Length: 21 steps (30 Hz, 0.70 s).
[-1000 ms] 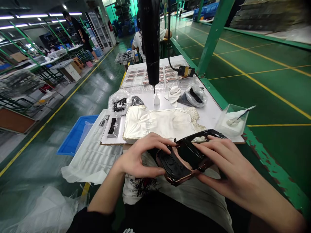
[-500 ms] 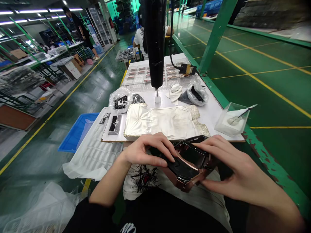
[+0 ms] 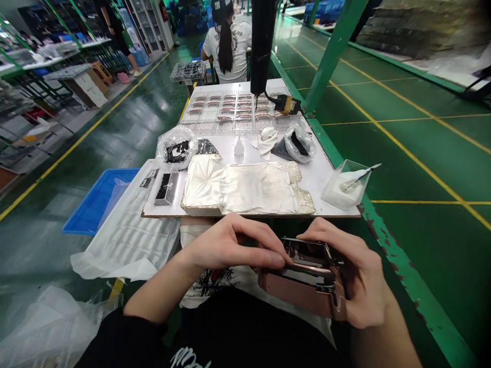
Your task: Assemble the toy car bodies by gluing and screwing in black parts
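Observation:
Both of my hands hold a copper-coloured housing part (image 3: 307, 289) with black inner pieces, low over my lap and in front of the work table. My left hand (image 3: 233, 248) grips its left end, fingertips pressed on the top edge. My right hand (image 3: 355, 276) wraps around its right end from behind. The part is tipped so that its long copper side faces me. A pale padded cloth (image 3: 245, 186) lies on the table just beyond my hands.
On the white table (image 3: 318, 176) lie a small tray of black parts (image 3: 165, 186), bags of black parts (image 3: 178, 148), a small white bottle (image 3: 239, 146), a clear tub with a brush (image 3: 345, 184) and trays of copper parts (image 3: 230, 110). A black tool (image 3: 263, 46) hangs above. A person sits beyond the table.
I have tilted the housing part from lying open-side up to standing on edge and lowered it towards my lap. My head has dropped, so the table sits higher in view.

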Each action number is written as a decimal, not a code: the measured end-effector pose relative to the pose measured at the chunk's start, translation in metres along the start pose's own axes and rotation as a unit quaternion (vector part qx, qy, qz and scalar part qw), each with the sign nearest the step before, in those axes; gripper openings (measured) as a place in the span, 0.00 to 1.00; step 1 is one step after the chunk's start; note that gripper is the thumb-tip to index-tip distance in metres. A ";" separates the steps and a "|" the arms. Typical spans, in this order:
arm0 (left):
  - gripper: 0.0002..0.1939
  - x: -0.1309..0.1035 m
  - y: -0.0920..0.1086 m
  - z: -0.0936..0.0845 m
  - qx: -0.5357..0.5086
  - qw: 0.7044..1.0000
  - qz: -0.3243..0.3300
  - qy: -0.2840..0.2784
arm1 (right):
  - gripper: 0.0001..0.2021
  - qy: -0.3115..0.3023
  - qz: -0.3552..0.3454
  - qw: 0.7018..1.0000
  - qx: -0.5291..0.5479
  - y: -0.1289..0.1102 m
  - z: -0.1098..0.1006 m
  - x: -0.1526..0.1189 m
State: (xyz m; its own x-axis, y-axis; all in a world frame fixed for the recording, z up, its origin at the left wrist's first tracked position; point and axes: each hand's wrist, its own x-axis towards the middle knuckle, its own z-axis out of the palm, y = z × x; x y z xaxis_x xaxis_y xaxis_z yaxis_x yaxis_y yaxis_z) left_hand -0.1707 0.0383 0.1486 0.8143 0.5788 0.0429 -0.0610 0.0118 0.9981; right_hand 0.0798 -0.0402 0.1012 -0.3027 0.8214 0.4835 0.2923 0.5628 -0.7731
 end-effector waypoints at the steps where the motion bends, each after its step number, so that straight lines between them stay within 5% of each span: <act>1: 0.06 0.001 0.000 0.001 -0.001 1.000 0.001 0.008 | 0.26 0.004 0.004 1.000 0.005 0.000 0.001 -0.001; 9: 0.07 0.005 -0.001 0.005 -0.072 0.997 -0.018 -0.027 | 0.25 0.030 0.019 0.999 0.036 0.004 0.009 -0.007; 21: 0.20 0.008 -0.010 -0.012 0.018 0.992 0.017 -0.123 | 0.32 -0.021 -0.022 0.999 0.015 -0.003 0.005 0.003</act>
State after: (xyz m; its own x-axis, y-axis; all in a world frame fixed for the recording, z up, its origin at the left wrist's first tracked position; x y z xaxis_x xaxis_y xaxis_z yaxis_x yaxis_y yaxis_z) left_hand -0.1699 0.0525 0.1383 0.9283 0.3627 0.0815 -0.0735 -0.0357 0.9967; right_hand 0.0735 -0.0402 0.1028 -0.3522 0.7908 0.5006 0.2499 0.5949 -0.7639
